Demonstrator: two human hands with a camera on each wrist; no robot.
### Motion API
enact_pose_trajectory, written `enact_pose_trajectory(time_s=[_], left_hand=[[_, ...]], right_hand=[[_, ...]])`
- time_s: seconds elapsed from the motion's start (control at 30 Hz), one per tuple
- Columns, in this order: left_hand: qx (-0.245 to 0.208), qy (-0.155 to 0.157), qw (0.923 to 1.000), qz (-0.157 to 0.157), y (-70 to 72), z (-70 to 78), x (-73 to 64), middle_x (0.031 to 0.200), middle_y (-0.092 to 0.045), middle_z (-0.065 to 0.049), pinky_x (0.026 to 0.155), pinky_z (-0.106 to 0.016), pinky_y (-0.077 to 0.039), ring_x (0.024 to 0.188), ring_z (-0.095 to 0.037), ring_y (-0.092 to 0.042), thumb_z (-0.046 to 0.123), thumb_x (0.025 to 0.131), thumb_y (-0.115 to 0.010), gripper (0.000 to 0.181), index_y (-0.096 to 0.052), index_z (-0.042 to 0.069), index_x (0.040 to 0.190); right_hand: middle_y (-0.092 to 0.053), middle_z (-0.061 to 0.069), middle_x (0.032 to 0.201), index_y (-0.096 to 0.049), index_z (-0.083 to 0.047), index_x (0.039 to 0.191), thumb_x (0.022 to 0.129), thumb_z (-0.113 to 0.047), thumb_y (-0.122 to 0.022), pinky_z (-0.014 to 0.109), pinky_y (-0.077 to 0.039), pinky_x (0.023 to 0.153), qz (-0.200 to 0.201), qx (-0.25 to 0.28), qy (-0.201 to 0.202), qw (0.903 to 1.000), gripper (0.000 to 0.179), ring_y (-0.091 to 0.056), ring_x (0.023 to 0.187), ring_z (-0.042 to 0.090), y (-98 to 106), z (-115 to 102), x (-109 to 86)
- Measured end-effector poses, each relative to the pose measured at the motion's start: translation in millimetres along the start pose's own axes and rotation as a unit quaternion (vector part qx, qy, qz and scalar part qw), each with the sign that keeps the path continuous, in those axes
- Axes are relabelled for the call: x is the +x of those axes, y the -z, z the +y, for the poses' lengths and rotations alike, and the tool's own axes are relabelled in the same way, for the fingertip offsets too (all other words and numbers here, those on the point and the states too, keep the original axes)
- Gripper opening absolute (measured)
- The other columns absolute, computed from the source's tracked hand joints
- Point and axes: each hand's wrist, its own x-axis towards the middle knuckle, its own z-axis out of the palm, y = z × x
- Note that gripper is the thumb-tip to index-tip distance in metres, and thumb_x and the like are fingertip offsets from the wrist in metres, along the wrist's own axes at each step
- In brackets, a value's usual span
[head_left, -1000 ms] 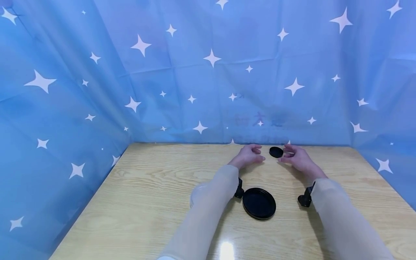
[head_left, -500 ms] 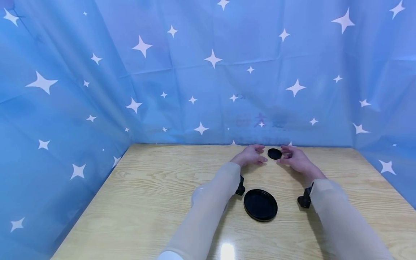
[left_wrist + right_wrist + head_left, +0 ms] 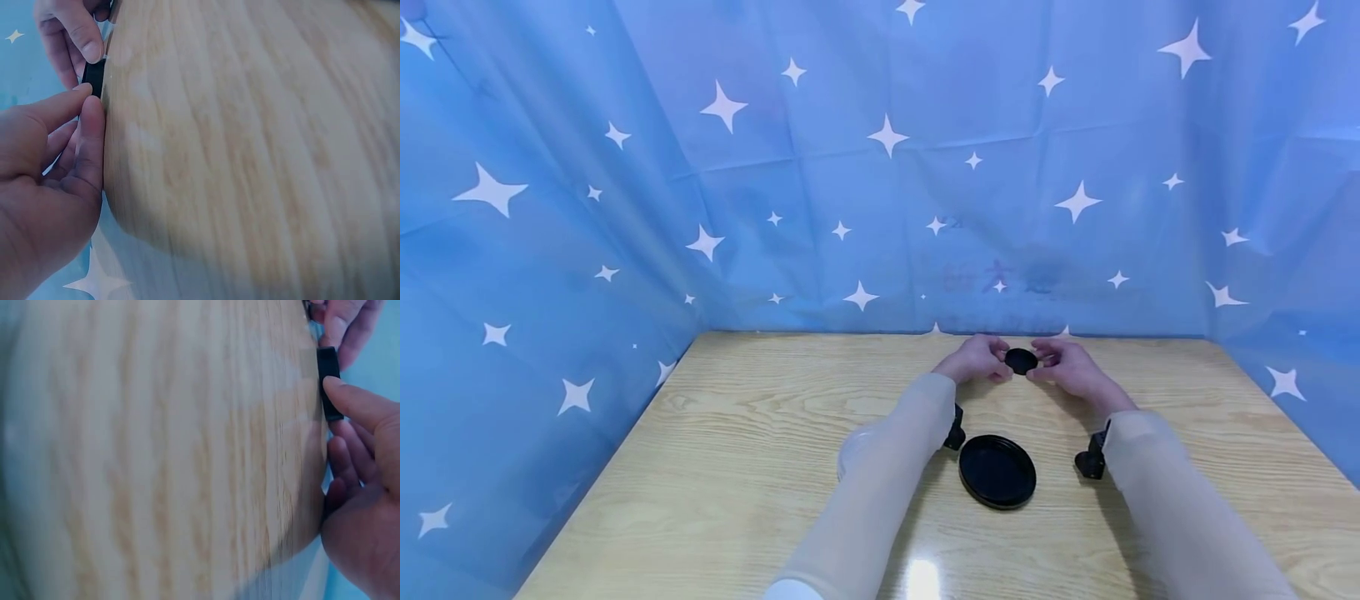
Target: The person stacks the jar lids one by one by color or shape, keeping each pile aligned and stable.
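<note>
Near the back edge of the table sits a small black round dish (image 3: 1021, 361), its dark side wall seen edge-on in both wrist views. My left hand (image 3: 979, 358) holds its left edge with thumb and fingers. On the opposite edge, my right hand (image 3: 1069, 367) grips with the thumb (image 3: 340, 387) against the side wall and the fingers behind. Whether the dish is lifted or still rests on the wood, I cannot tell. Between my forearms lies a larger black round dish (image 3: 997, 472) with a raised rim.
A clear round plastic piece (image 3: 851, 451) lies partly hidden under my left forearm. The wooden table (image 3: 737, 417) ends at a blue star-patterned curtain (image 3: 820, 167) behind and at the sides. Black wrist cameras hang close to the larger dish.
My right hand has moved left, and the small dish has shifted left and slightly nearer, reaching my left hand. My left hand has barely moved. The larger dish stays in place.
</note>
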Motion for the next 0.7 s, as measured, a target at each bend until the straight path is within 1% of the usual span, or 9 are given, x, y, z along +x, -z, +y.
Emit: enact_pose_trajectory(time_s=[0.1, 0.2, 0.33, 0.43, 0.5, 0.63, 0.7], left_hand=[[-0.006, -0.001, 1.0000, -0.002, 0.2, -0.7, 1.0, 0.095, -0.059, -0.007, 0.068, -0.027, -0.057, 0.072, -0.014, -0.059, -0.009, 0.086, -0.075, 0.048, -0.061, -0.008, 0.132], [-0.005, 0.005, 1.0000, 0.003, 0.5, -1.2, 2.2, 0.096, -0.063, -0.009, 0.070, -0.029, -0.059, 0.073, -0.016, -0.062, -0.008, 0.086, -0.076, 0.043, -0.064, -0.006, 0.127], [0.016, 0.010, 0.9997, 0.017, 1.9, -2.0, 3.7, 0.096, -0.065, -0.006, 0.066, -0.026, -0.056, 0.075, -0.012, -0.062, -0.003, 0.085, -0.079, 0.033, -0.069, -0.001, 0.117], [0.038, 0.009, 0.9988, 0.028, 1.8, -0.9, 2.1, 0.095, -0.066, -0.004, 0.067, -0.025, -0.053, 0.077, -0.011, -0.060, 0.001, 0.086, -0.081, 0.032, -0.070, 0.001, 0.116], [0.042, 0.011, 0.9984, 0.036, 0.5, 0.9, -0.7, 0.097, -0.066, -0.004, 0.067, -0.026, -0.053, 0.077, -0.012, -0.059, 0.002, 0.087, -0.080, 0.034, -0.070, 0.001, 0.120], [0.029, 0.003, 0.9989, 0.037, -0.6, 1.9, -3.9, 0.092, -0.063, 0.000, 0.063, -0.026, -0.055, 0.070, -0.016, -0.062, 0.001, 0.087, -0.080, 0.035, -0.070, 0.001, 0.121], [0.022, -0.003, 0.9993, 0.030, 0.0, 2.2, -5.8, 0.093, -0.063, -0.001, 0.066, -0.029, -0.058, 0.072, -0.021, -0.065, 0.001, 0.088, -0.080, 0.036, -0.069, 0.000, 0.122]], right_hand=[[-0.055, 0.033, 0.134, -0.046, 0.014, 0.144, 0.095, -0.013, -0.075, 0.036, -0.048, 0.086, -0.004, 0.002, -0.001, 1.0000, 0.063, -0.055, 0.113, 0.041, -1, 0, -0.2], [-0.056, 0.032, 0.132, -0.050, 0.013, 0.142, 0.094, -0.015, -0.076, 0.033, -0.048, 0.083, -0.011, 0.002, -0.004, 0.9999, 0.061, -0.054, 0.113, 0.039, -1, -2, -1.0], [-0.057, 0.031, 0.130, -0.051, 0.011, 0.142, 0.095, -0.017, -0.076, 0.032, -0.050, 0.079, -0.020, 0.004, -0.016, 0.9997, 0.060, -0.054, 0.113, 0.038, -1, -7, -2.5], [-0.058, 0.031, 0.129, -0.051, 0.011, 0.141, 0.094, -0.016, -0.076, 0.035, -0.050, 0.081, -0.024, 0.005, -0.018, 0.9995, 0.060, -0.055, 0.113, 0.038, 0, -10, -3.1], [-0.058, 0.031, 0.129, -0.051, 0.011, 0.142, 0.094, -0.016, -0.076, 0.036, -0.050, 0.083, -0.027, 0.004, -0.018, 0.9995, 0.060, -0.055, 0.113, 0.038, 0, -11, -4.0], [-0.058, 0.031, 0.130, -0.051, 0.011, 0.142, 0.094, -0.017, -0.075, 0.039, -0.051, 0.086, -0.028, -0.001, -0.014, 0.9995, 0.060, -0.057, 0.113, 0.039, 3, -13, -7.2], [-0.058, 0.030, 0.130, -0.050, 0.011, 0.142, 0.095, -0.018, -0.076, 0.038, -0.051, 0.086, -0.029, 0.000, -0.010, 0.9995, 0.061, -0.058, 0.112, 0.038, 5, -14, -10.1]])
